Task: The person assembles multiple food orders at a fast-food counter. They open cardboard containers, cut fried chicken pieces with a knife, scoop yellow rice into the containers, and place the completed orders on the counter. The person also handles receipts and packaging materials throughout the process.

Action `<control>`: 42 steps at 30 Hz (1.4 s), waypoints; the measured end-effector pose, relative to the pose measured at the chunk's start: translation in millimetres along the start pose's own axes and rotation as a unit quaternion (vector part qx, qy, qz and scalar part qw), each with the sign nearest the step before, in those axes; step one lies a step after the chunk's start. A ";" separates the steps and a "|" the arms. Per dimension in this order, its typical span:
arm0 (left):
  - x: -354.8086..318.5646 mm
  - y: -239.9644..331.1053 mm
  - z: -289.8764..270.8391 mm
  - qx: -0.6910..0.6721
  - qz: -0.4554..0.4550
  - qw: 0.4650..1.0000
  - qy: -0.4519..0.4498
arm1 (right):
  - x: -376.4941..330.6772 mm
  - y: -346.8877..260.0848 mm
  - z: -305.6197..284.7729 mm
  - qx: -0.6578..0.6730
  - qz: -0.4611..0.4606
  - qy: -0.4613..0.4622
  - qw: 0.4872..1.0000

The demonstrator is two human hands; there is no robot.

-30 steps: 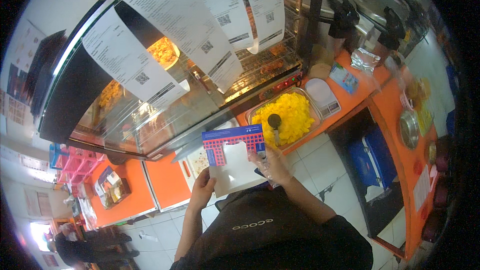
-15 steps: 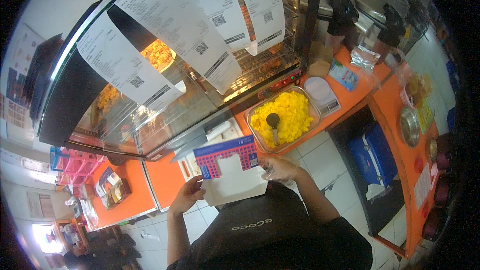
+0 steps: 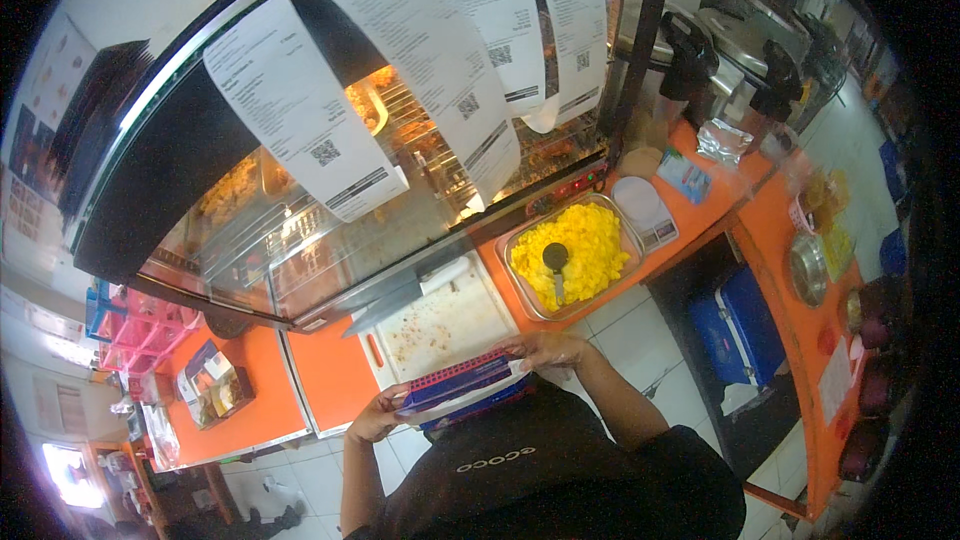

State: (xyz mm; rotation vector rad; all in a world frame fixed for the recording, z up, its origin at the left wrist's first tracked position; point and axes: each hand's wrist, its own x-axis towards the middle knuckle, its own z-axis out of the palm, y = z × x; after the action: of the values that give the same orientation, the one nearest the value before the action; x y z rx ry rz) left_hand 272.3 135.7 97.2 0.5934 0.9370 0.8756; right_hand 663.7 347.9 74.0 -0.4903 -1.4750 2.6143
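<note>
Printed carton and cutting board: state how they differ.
The printed carton shows blue, pink and white; the cutting board is mostly white with brownish specks. The left hand and right hand hold the carton, while the board lies on the orange counter. Both show some white.

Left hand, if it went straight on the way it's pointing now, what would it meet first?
The left hand would first meet the blue-and-pink carton it grips; beyond that, probably the white cutting board, though depth is hard to judge here.
</note>
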 end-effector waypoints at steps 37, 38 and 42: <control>34.1 49.2 11.3 0.516 0.359 0.504 0.592 | -32.6 -75.3 23.6 -0.044 -0.139 0.352 0.925; 66.6 47.7 40.5 0.461 0.387 0.554 0.575 | -45.2 -80.1 9.6 -0.018 -0.151 0.342 0.927; 163.5 52.2 161.0 0.513 0.402 0.580 0.489 | -96.6 -105.4 -49.4 -0.085 -0.118 0.361 0.921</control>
State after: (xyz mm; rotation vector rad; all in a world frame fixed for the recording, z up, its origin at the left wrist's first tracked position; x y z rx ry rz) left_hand 443.3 290.6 143.1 1.7249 2.3648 1.4863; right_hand 763.5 420.2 161.8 -1.0706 -1.3734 1.8122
